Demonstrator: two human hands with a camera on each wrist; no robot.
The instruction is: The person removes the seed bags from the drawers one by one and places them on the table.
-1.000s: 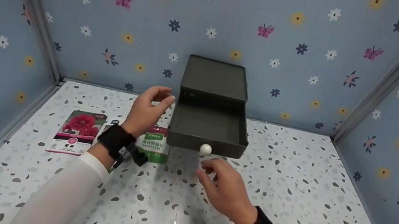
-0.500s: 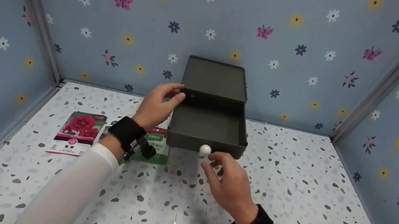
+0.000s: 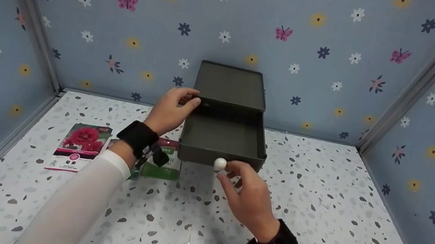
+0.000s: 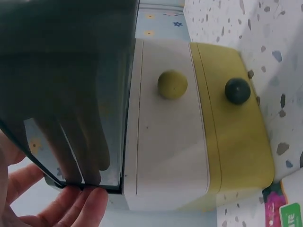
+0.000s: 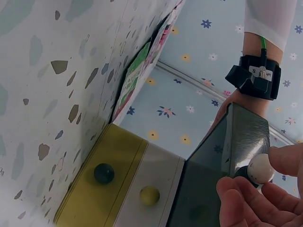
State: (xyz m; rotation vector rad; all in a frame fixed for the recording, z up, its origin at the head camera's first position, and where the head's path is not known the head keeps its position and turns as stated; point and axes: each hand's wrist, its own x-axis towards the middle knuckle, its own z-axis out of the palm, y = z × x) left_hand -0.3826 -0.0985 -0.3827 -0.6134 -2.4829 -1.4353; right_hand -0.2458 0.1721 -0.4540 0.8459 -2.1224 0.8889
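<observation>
A small chest has a dark green top drawer (image 3: 224, 136), pulled out and with nothing in it. Behind it lies the chest's dark green top (image 3: 231, 84). Below, the left wrist view has a white drawer (image 4: 165, 127) with a yellow knob and a yellow drawer (image 4: 232, 142) with a dark knob. My right hand (image 3: 251, 199) pinches the top drawer's white knob (image 5: 260, 168) between thumb and fingers. With relaxed fingers, my left hand (image 3: 172, 112) touches the chest's left side, where the top meets the drawer; fingertips (image 4: 94, 203) rest at the glossy dark edge.
Left on the speckled table (image 3: 163, 228) lies a flower seed packet (image 3: 81, 143). A green packet (image 3: 162, 170) is partly hidden under my left wrist. A flowered wall (image 3: 236, 18) rises behind the chest, with side walls left and right.
My left hand has moved right and up to the chest's side. My right hand has risen slightly to the white knob and taken hold of it. The drawer stays pulled out.
</observation>
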